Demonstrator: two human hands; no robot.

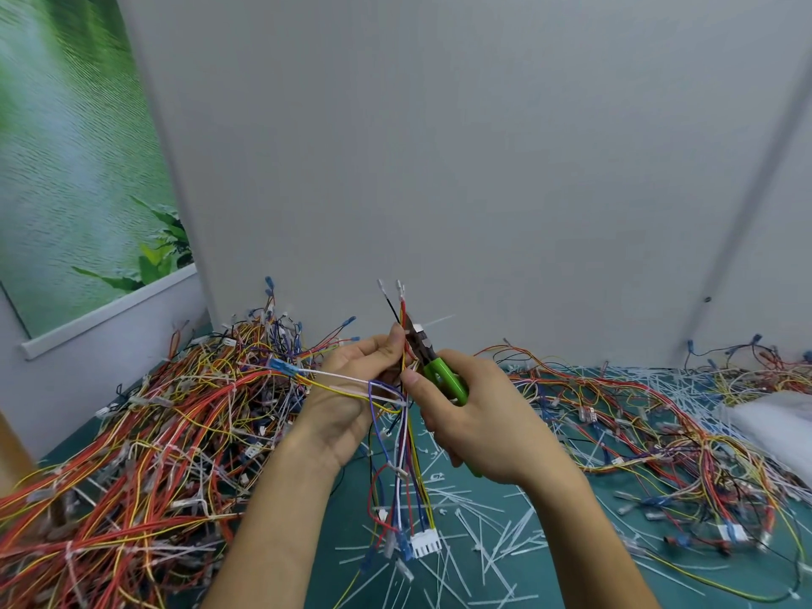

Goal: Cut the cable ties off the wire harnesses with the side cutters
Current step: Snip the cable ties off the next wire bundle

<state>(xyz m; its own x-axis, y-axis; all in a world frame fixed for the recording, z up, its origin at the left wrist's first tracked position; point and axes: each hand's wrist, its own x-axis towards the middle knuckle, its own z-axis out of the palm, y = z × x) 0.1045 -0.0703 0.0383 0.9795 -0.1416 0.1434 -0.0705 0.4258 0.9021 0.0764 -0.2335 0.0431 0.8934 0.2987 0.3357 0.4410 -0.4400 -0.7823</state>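
My left hand (351,389) pinches a wire harness (406,459) of red, yellow, blue, white and black wires and holds it upright above the table. Its white connector (425,545) hangs at the lower end. My right hand (479,415) grips the green-handled side cutters (441,373). The cutter jaws sit against the harness just above my left fingertips, at a white cable tie (433,323) whose tail sticks out to the right.
A big heap of tied harnesses (145,441) fills the left of the green mat (571,578). Looser harnesses (659,432) spread on the right. Cut white ties (496,538) litter the middle. A white bag (773,424) lies at the right edge. A grey wall stands behind.
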